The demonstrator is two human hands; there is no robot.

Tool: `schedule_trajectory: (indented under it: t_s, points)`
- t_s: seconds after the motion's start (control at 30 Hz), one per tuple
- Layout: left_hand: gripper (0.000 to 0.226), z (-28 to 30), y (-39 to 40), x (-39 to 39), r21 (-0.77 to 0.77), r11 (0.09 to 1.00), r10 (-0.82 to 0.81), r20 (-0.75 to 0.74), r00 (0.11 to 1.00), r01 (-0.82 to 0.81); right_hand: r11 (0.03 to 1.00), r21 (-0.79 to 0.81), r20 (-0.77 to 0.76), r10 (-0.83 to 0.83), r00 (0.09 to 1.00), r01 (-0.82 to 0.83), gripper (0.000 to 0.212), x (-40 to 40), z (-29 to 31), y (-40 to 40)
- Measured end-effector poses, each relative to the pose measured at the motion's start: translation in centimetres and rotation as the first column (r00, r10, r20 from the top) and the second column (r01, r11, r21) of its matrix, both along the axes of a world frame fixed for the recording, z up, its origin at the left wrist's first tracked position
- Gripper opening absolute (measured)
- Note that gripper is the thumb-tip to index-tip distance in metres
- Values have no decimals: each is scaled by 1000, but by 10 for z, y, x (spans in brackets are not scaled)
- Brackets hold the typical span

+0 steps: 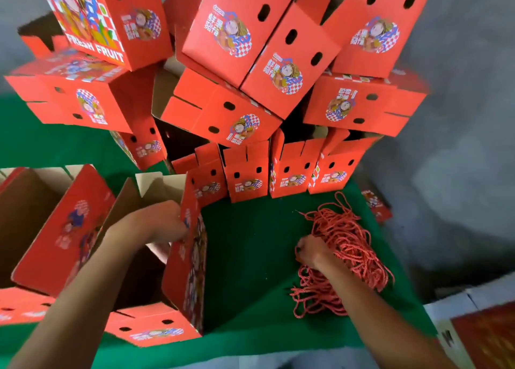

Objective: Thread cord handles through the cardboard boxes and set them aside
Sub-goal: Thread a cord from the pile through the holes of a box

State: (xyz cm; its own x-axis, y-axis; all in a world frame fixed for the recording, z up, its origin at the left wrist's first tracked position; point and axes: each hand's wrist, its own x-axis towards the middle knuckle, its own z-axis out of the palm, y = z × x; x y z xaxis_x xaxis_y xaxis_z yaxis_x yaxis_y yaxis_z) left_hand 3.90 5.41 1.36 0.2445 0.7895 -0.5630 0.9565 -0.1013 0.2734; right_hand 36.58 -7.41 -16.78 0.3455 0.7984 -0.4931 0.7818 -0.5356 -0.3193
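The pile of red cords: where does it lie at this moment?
In the head view, the pile of red cords lies on the green cloth at lower right, under the right hand, right of the open box.

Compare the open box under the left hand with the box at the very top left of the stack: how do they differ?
The open box stands on the green cloth, top open, brown inside showing, with the left hand gripping its wall. The top-left box sits tilted high on the stack, with FRESH FRUIT readable and nobody touching it. Both are red printed cardboard with oval handle holes, no cord visible in either.
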Motion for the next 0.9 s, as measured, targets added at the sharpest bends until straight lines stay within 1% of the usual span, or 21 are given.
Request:
schedule_trajectory:
  t_s: [0.03, 0.1, 0.17, 0.2, 0.3, 0.37, 0.4, 0.43, 0.47, 0.5, 0.53, 0.57, 0.6, 0.67, 0.73, 0.8, 0.87, 0.9]
  points:
    - [25, -1, -5, 6, -8, 1000, -8, 16, 1000, 8, 999, -25, 21, 32, 999, -32, 22, -4, -9, -10]
    - [25, -3, -12, 18, -25, 999, -34, 48, 998, 36, 995, -2, 117, 99, 988, -100, 18, -10, -22, -21]
    - [18, -4, -18, 27, -99, 994, -46, 86, 995, 54, 984, 21, 223, 169, 960, -178, 17, -16, -26, -24]
    - [14, -4, -22, 31, -137, 989, -45, 108, 993, 60, 978, 17, 247, 195, 949, -206, 18, -19, -27, -24]
    - [8, -1, -29, 40, -217, 972, -62, 150, 987, 94, 975, 37, 277, 201, 939, -220, 24, -28, -24, -21]
    - [9, -1, -29, 44, -274, 960, 0, 194, 981, 55, 972, 106, 292, 173, 941, -211, 29, -33, -16, -17]
    - [11, -1, -27, 47, -267, 964, 41, 236, 971, 24, 966, 162, 278, 153, 948, -204, 31, -36, -11, -12]
    - [10, -2, -24, 51, -230, 973, 75, 293, 953, -6, 954, 240, 212, 129, 969, -179, 31, -42, -3, -7]
    - [8, -3, -21, 54, -174, 984, 96, 350, 932, -35, 940, 321, 72, 95, 993, -113, 30, -49, 6, -2]
    - [5, -5, -20, 57, -113, 991, 110, 398, 911, -71, 919, 395, -128, 53, 990, 2, 28, -57, 15, 4]
    - [5, -7, -19, 59, -74, 991, 134, 441, 887, -113, 890, 439, -308, 18, 951, 125, 25, -67, 25, 10]
    - [7, -11, -18, 60, -83, 984, 178, 483, 857, -158, 859, 454, -448, -10, 894, 237, 24, -77, 34, 15]
    - [8, -15, -18, 61, -133, 971, 239, 514, 824, -199, 828, 470, -524, -17, 851, 306, 22, -86, 42, 20]
    - [9, -21, -18, 60, -243, 928, 371, 526, 765, -283, 792, 515, -555, 17, 832, 328, 19, -99, 51, 28]
    - [9, -23, -18, 54, -301, 877, 479, 503, 719, -374, 806, 502, -574, 40, 818, 313, 18, -107, 52, 32]
    - [11, -24, -18, 47, -338, 838, 545, 467, 696, -428, 836, 448, -627, 43, 777, 316, 22, -111, 47, 34]
    - [19, -26, -19, 41, -370, 823, 564, 446, 695, -431, 852, 400, -699, 46, 714, 337, 27, -118, 41, 35]
    - [22, -27, -19, 38, -379, 818, 571, 447, 689, -432, 844, 376, -757, 42, 652, 382, 28, -123, 38, 35]
